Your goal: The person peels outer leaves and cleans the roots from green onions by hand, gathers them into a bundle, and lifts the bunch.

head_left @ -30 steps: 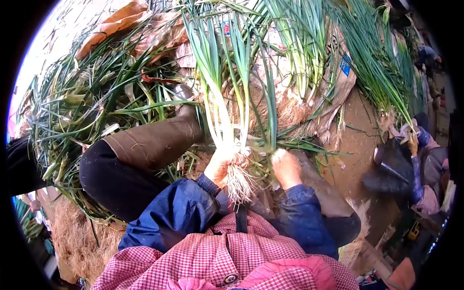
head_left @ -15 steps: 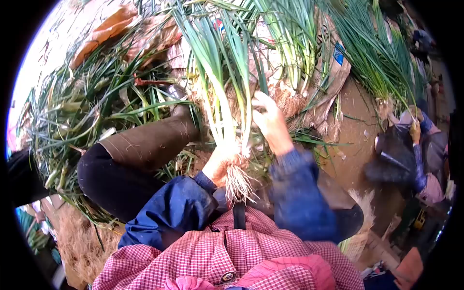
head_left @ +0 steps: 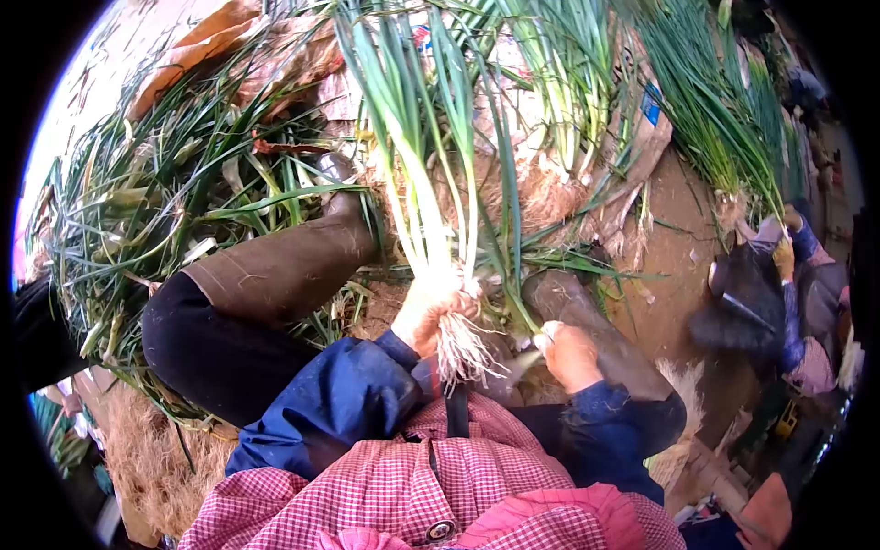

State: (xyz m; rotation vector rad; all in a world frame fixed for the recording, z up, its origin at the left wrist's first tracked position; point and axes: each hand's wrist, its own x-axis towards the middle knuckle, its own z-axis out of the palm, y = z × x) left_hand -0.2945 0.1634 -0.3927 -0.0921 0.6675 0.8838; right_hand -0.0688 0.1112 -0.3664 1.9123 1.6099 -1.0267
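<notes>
My left hand is closed round the white lower stalks of a bunch of green onions, whose pale roots hang below the fist. The green leaves stretch away from me. To the right, my right hand pinches the lower end of a separate long green leaf, its fingertips pressed together over my booted leg. A small gap lies between that hand and the roots of the bunch.
A heap of loose leaves lies at the left. More onions rest on sacking ahead, and another pile is at the upper right. A co-worker's hand shows at the far right, beside dark boots.
My right hand reached up to the stalks, then came back down toward me and right, now with a green leaf in its fingers. My left hand keeps its hold on the bunch.
</notes>
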